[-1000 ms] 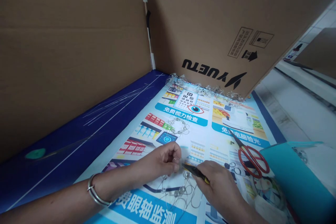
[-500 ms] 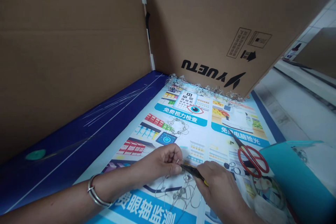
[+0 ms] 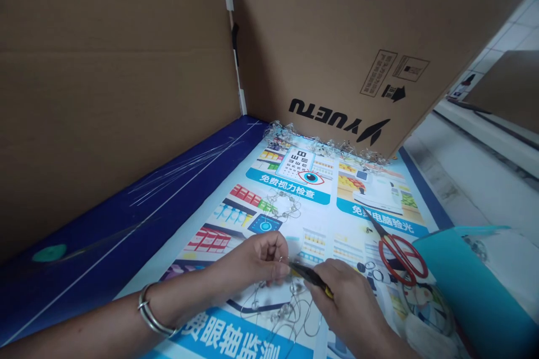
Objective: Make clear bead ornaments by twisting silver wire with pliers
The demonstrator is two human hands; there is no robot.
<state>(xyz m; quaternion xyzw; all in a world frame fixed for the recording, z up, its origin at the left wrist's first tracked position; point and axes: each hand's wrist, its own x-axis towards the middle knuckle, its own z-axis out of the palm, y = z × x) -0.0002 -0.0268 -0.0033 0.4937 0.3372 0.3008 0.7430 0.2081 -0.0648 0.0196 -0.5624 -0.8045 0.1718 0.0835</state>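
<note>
Two brown cardboard panels meet at a corner: the left panel [image 3: 113,95], smooth and plain, and the far panel [image 3: 337,28], printed upside down with YUETU. Between them lies a glossy printed sheet [image 3: 315,221] with a deep blue border. At the near right sits a teal folder-like case [image 3: 475,286]. From the near left a forearm stretches low across the sheet, its left hand [image 3: 263,258] curled, thumb and fingers pinching a tiny glinting piece [image 3: 281,259], too small to make out. The right hand [image 3: 347,294], back upward, is wrapped around dark pliers [image 3: 310,275] whose tip touches the left fingertips. Compared with a second ago, both hands keep almost the same pose and the pliers still meet the pinch. Red-handled scissors [image 3: 402,258] lie to the right. A round metal bangle [image 3: 149,314] circles the left wrist. Below the hands lies a loose tangle of clear beads and thin strands [image 3: 286,311]; beyond them, a beaded ring [image 3: 283,205].
</note>
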